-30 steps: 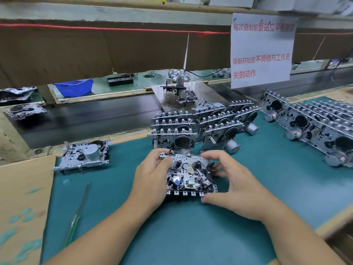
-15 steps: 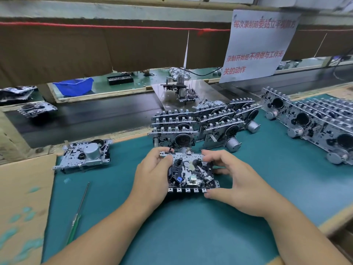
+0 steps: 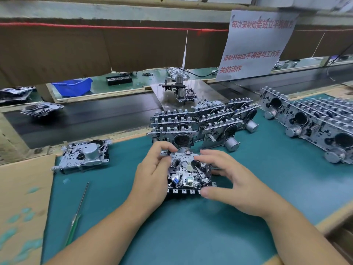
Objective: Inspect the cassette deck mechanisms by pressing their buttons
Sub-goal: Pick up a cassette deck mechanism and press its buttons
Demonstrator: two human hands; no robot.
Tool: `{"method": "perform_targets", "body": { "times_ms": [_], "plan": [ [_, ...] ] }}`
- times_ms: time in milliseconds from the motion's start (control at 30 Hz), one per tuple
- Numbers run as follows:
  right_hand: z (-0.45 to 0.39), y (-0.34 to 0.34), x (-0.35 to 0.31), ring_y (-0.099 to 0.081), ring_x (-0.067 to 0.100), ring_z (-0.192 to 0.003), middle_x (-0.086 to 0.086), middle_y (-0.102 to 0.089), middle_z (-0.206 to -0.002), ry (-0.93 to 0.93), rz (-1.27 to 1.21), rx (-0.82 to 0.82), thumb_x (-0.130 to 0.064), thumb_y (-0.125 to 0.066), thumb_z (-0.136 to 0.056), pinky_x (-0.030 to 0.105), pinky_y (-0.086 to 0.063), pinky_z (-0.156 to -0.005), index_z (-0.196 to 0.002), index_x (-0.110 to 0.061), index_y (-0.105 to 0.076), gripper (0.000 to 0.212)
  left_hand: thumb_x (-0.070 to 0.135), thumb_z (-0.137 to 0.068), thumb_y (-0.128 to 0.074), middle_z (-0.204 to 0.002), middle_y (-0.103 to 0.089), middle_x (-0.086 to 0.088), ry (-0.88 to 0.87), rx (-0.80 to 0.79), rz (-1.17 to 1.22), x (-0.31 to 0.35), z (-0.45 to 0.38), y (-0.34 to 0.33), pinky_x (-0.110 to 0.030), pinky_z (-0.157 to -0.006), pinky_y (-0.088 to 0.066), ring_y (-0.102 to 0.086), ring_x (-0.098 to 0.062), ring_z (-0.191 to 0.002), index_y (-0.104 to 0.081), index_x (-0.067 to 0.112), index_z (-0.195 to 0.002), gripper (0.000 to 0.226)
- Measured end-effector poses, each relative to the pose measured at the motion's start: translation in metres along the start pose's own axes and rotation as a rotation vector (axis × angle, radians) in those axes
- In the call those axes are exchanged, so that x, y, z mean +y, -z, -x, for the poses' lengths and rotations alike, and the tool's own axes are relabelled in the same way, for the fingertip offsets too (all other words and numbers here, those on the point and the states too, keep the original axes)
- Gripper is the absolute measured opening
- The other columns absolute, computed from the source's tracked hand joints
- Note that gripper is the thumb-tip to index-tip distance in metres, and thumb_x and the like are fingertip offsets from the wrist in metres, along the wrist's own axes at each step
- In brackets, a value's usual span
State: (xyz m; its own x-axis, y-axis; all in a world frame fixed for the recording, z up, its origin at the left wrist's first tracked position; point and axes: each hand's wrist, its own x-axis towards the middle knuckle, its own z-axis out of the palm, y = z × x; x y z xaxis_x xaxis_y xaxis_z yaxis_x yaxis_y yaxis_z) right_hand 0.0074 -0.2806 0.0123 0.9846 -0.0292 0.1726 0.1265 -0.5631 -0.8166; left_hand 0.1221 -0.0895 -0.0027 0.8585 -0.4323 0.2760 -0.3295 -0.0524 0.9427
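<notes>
A metal cassette deck mechanism (image 3: 188,173) lies on the teal mat (image 3: 191,236) in front of me, its row of buttons along the near edge. My left hand (image 3: 152,176) grips its left side, fingers curled over the far left corner. My right hand (image 3: 231,180) holds the right side, fingers over the top edge and thumb pressing at the near right buttons. Just behind it stands a stack of several more mechanisms (image 3: 202,125).
A single mechanism (image 3: 84,155) lies to the left, with a green-handled screwdriver (image 3: 76,217) nearer me. Another long row of mechanisms (image 3: 313,123) fills the right. A black conveyor belt (image 3: 86,119) runs behind the mat. Cardboard (image 3: 21,207) covers the left.
Both hands have stayed on the mechanism; the right hand's fingers closed in over its top and the thumb moved onto the near right buttons. The view shifted slightly.
</notes>
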Motion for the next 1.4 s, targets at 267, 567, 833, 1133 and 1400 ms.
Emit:
{"method": "perform_targets", "body": {
  "times_ms": [267, 567, 833, 1133, 1400],
  "plan": [
    [0.001, -0.001, -0.001, -0.038, 0.003, -0.141, -0.025, -0.040, -0.148, -0.004, 0.000, 0.014, -0.041, -0.078, -0.078, 0.033, -0.039, -0.112, -0.131, -0.049, -0.055, 0.058, 0.017, -0.088, -0.042, -0.087, -0.071, 0.008, -0.033, -0.037, -0.050, -0.001, 0.000, 0.000, -0.034, -0.079, -0.049, -0.062, -0.023, -0.085, -0.071, 0.035, -0.093, 0.034],
    [0.003, -0.002, -0.005, -0.036, -0.001, -0.141, -0.026, -0.039, -0.150, -0.058, -0.001, 0.030, -0.043, -0.077, -0.076, 0.037, -0.039, -0.113, -0.115, -0.040, -0.058, 0.043, 0.020, -0.087, -0.043, -0.085, -0.068, -0.003, -0.018, -0.033, -0.031, 0.001, 0.000, 0.001, -0.033, -0.074, -0.045, -0.058, -0.029, -0.084, -0.071, 0.033, -0.093, 0.032],
    [0.003, -0.023, -0.032, -0.022, -0.003, -0.145, -0.012, -0.041, -0.148, -0.121, 0.243, 0.383, -0.043, -0.081, -0.075, 0.032, -0.025, -0.113, -0.067, -0.027, -0.062, 0.026, 0.012, -0.097, -0.045, -0.057, -0.045, 0.005, -0.075, -0.004, -0.091, 0.000, 0.005, -0.001, -0.020, -0.048, -0.029, -0.033, -0.008, -0.050, -0.057, 0.030, -0.091, 0.023],
    [0.001, -0.048, -0.069, -0.008, 0.014, -0.151, 0.001, -0.024, -0.163, -0.341, 0.634, 0.335, -0.046, -0.055, -0.090, 0.040, -0.022, -0.117, -0.071, -0.032, -0.060, 0.024, 0.008, -0.097, -0.044, -0.087, -0.066, 0.032, -0.199, -0.028, -0.194, 0.011, 0.013, -0.003, -0.005, -0.060, -0.036, -0.057, 0.007, -0.066, -0.065, 0.035, -0.096, 0.034],
    [-0.004, -0.043, -0.077, -0.027, 0.020, -0.145, -0.001, -0.034, -0.155, -0.463, 0.859, 0.275, -0.059, -0.045, -0.096, 0.045, -0.038, -0.108, -0.088, -0.030, -0.065, 0.037, 0.008, -0.098, -0.045, -0.089, -0.067, 0.030, -0.184, -0.047, -0.196, 0.013, 0.014, 0.000, -0.006, -0.069, -0.036, -0.059, 0.008, -0.079, -0.068, 0.031, -0.097, 0.033]
  ]
}}
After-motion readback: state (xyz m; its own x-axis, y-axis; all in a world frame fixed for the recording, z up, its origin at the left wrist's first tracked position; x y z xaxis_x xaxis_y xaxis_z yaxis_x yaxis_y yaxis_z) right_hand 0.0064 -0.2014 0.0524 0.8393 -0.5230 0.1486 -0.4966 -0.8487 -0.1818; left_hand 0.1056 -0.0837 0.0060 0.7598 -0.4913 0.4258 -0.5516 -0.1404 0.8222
